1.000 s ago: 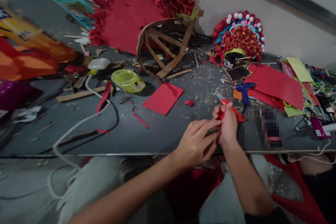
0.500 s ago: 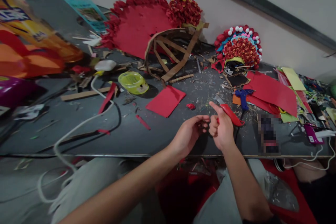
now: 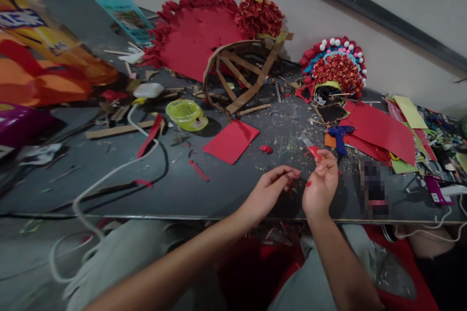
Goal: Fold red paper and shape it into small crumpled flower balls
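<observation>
My left hand [image 3: 272,189] hovers over the front of the dark table, its fingers loosely bent and thumb slightly apart; nothing clear shows in it. Just to its right is my right hand [image 3: 319,184], fingers curled, with a small red piece [image 3: 308,184] at its inner side. A red-handled knife [image 3: 313,151] with a pale blade lies behind my right hand, which hides most of its handle. A small crumpled red paper piece [image 3: 266,148] rests beyond my hands, beside a stack of red paper squares [image 3: 231,142].
A blue glue gun [image 3: 341,137] and red sheets [image 3: 383,129] lie to the right. A cardboard frame [image 3: 251,85] and red decorated headpieces stand behind. A yellow-green tub [image 3: 187,115] and white cable [image 3: 120,182] are on the left. Scraps litter the table [image 3: 219,199].
My right hand has turned and shifted right; its pointing index finger has bent back and it now covers the knife's handle. My left hand has moved slightly right. The view has shifted slightly.
</observation>
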Motion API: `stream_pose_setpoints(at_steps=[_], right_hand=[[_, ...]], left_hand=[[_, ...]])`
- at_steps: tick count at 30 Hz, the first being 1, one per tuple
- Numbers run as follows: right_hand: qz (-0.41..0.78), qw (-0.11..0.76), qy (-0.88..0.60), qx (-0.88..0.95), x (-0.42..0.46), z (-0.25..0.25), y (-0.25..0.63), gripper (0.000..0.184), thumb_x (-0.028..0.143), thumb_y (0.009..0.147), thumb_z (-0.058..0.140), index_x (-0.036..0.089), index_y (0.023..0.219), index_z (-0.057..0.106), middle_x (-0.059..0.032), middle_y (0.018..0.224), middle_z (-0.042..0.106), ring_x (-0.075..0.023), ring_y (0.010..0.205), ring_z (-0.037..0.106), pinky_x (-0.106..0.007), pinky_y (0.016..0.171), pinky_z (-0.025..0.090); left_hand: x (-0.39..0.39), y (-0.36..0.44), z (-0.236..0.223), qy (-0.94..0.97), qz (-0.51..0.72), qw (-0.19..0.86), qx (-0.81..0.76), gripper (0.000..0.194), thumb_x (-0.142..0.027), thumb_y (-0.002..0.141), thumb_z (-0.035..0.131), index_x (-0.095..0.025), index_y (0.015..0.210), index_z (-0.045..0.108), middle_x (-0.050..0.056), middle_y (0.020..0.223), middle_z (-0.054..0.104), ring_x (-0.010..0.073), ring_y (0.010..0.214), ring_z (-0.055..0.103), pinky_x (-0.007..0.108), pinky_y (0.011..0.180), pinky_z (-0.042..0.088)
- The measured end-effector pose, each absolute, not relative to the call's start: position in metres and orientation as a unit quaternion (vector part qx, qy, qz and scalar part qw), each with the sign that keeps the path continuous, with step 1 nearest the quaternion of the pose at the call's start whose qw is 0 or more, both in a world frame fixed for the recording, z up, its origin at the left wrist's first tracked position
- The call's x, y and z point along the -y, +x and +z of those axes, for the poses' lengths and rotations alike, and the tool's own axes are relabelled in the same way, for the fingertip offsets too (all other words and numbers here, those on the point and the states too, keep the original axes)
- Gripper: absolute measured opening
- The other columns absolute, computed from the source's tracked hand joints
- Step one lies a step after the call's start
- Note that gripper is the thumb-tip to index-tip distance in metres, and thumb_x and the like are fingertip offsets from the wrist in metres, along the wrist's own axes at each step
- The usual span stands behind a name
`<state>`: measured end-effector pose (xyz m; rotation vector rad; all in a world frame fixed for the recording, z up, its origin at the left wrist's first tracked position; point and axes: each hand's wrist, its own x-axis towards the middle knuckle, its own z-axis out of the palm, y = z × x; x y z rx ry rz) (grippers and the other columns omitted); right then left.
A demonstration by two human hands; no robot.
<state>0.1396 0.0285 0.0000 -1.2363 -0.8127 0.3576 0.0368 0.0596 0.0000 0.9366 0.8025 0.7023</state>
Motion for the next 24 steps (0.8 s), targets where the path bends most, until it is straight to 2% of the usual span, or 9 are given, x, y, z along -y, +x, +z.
stream_pose_setpoints(at_steps=[3,5,7,12,16,18,20,24], right_hand=[[0.196,0.697,-0.558,0.405,-0.03,0.001,0.136,0.015,0.01,0.072,0.041,0.024,0.076,0.047,-0.0009,0.096,0.059,-0.0165,0.1,0.055,-0.039,0.093,0.04],[0.226,0.683,-0.559,0.412,-0.031,0.001,0.135,0.013,0.021,0.084,0.04,0.024,0.085,0.053,-0.0018,0.095,0.06,-0.0161,0.098,0.056,-0.038,0.092,0.041],[0.249,0.661,-0.563,0.429,-0.032,0.002,0.134,0.026,0.035,0.093,0.033,0.024,0.095,0.056,-0.0032,0.098,0.062,-0.0158,0.097,0.057,-0.037,0.092,0.042],[0.265,0.572,-0.525,0.572,-0.027,0.005,0.137,0.058,0.058,0.093,0.016,0.026,0.11,0.061,-0.0063,0.114,0.062,-0.0189,0.112,0.054,-0.039,0.099,0.039],[0.168,0.446,-0.567,0.672,-0.021,0.008,0.145,0.068,0.067,0.088,0.013,0.028,0.121,0.058,-0.0068,0.132,0.054,-0.0239,0.125,0.045,-0.046,0.107,0.03],[0.117,0.382,-0.6,0.693,-0.021,0.009,0.148,0.068,0.068,0.087,0.02,0.026,0.124,0.056,-0.0087,0.139,0.048,-0.0279,0.131,0.038,-0.05,0.109,0.027],[0.098,0.345,-0.621,0.698,-0.022,0.01,0.148,0.063,0.064,0.088,0.029,0.021,0.128,0.054,-0.0121,0.139,0.047,-0.0288,0.13,0.039,-0.051,0.108,0.03],[0.13,0.368,-0.566,0.726,-0.023,0.016,0.15,0.045,0.042,0.094,0.036,0.019,0.132,0.048,-0.0104,0.128,0.058,-0.02,0.12,0.052,-0.039,0.103,0.043]], left_hand=[[-0.057,0.035,0.007,0.52,0.306,0.732,-0.315,0.02,-0.035,0.071,0.065,-0.017,0.074,0.073,0.003,0.069,0.064,0.015,0.065,0.052,0.025,0.063,0.043],[-0.056,0.034,0.01,0.525,0.315,0.731,-0.302,0.018,-0.035,0.071,0.066,-0.018,0.071,0.074,0.003,0.07,0.064,0.0154,0.066,0.053,0.026,0.066,0.044],[-0.056,0.033,0.008,0.487,0.319,0.749,-0.316,0.016,-0.034,0.067,0.07,-0.019,0.068,0.075,0.002,0.067,0.064,0.015,0.064,0.053,0.026,0.065,0.044],[-0.059,0.033,-0.002,0.417,0.273,0.797,-0.34,0.019,-0.036,0.058,0.076,-0.017,0.056,0.072,0.003,0.055,0.064,0.0148,0.056,0.053,0.026,0.059,0.044],[-0.061,0.03,0.002,0.498,0.272,0.765,-0.305,0.022,-0.035,0.066,0.069,-0.016,0.054,0.07,0.003,0.055,0.064,0.0143,0.055,0.054,0.026,0.06,0.045],[-0.064,0.03,0.005,0.559,0.27,0.733,-0.279,0.022,-0.033,0.069,0.064,-0.016,0.055,0.069,0.002,0.057,0.064,0.0144,0.056,0.055,0.026,0.062,0.046],[-0.069,0.028,0.007,0.608,0.277,0.697,-0.261,0.02,-0.03,0.07,0.061,-0.015,0.06,0.069,0.003,0.062,0.066,0.015,0.061,0.056,0.026,0.064,0.047],[-0.081,0.021,0.005,0.586,0.313,0.69,-0.286,0.02,-0.032,0.071,0.063,-0.014,0.066,0.07,0.003,0.065,0.067,0.0144,0.064,0.056,0.025,0.067,0.046]])
